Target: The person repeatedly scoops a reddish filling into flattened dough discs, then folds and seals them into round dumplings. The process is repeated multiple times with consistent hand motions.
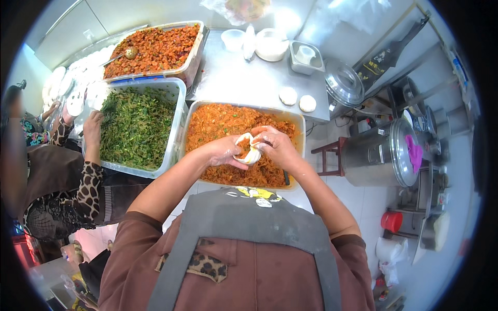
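My left hand (227,151) cradles a dough wrapper (253,156) from below and the side. Orange shredded filling shows through its open top. The fingers of my right hand (275,144) pinch the wrapper's rim, where folds have formed. Both hands are above a clear plastic tub (301,128) of orange shredded filling (218,120). A dark handle (286,178) sticks up at the tub's near right side, its lower end hidden. Beyond the tub, two round white filled buns (297,99) rest on the steel table (233,85).
To the left stand a tub of chopped greens (136,128) and a tub of red diced filling (155,50) with a ladle (131,53). Co-workers (58,167) work at far left. White bowls (271,44) and a steel pan (307,58) sit behind; a large lidded pot (373,155) is at right.
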Demonstrator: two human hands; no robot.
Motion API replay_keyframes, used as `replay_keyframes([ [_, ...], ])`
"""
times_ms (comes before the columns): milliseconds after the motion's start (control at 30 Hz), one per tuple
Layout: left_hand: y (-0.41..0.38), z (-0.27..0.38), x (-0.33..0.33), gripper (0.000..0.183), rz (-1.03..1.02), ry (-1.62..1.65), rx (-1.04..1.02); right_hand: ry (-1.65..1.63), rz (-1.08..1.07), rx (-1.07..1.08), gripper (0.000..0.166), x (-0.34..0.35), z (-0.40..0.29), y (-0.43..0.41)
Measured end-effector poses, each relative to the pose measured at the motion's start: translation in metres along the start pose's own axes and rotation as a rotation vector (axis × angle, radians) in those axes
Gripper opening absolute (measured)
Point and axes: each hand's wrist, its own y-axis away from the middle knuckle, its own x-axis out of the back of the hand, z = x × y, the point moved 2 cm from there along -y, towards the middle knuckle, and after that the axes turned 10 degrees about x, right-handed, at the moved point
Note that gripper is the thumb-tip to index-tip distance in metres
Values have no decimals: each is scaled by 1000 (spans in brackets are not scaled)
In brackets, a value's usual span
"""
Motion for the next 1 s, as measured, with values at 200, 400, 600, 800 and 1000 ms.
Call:
replay_keyframes([
  [200,2,6,5,47,-166,140,-21,-364,-3,-314,10,1,21,0],
  [400,-7,1,11,39,-85,78,-126,-261,47,-303,8,2,18,1],
  [600,-14,-1,2,38,26,-284,33,-15,-55,-95,7,-6,10,2],
  [800,-11,-10,10,46,-286,156,28,-390,27,-403,8,-3,31,12],
  [1000,-10,-13,7,57,-330,226,-56,-32,-97,-298,36,-4,15,13],
])
